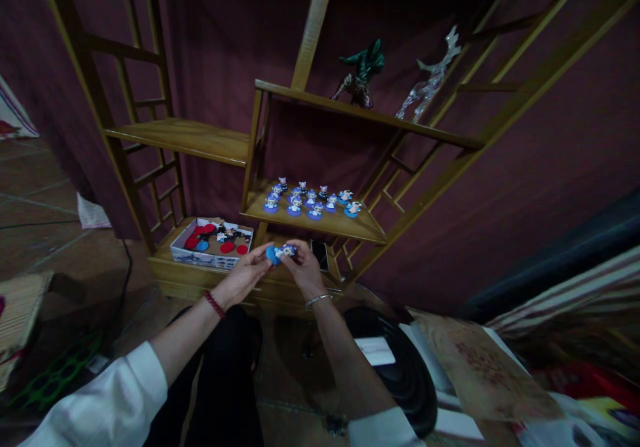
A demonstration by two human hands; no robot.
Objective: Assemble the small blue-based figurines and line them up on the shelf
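Between my two hands, in front of the low shelf, is a small white and purple figurine lying sideways, with a round blue base. My left hand pinches the blue base. My right hand grips the figurine's body from the other side. Whether base and figurine are joined I cannot tell. Just beyond, several similar figurines on round bases stand in rows on the wooden shelf. To the left, an open box holds red and blue discs and small dark figure parts.
Behind my right hand a dark flat device lies on the lower ledge. A dark green statuette and a clear deer figure stand on the upper shelf. A black round stool and a patterned board are at lower right.
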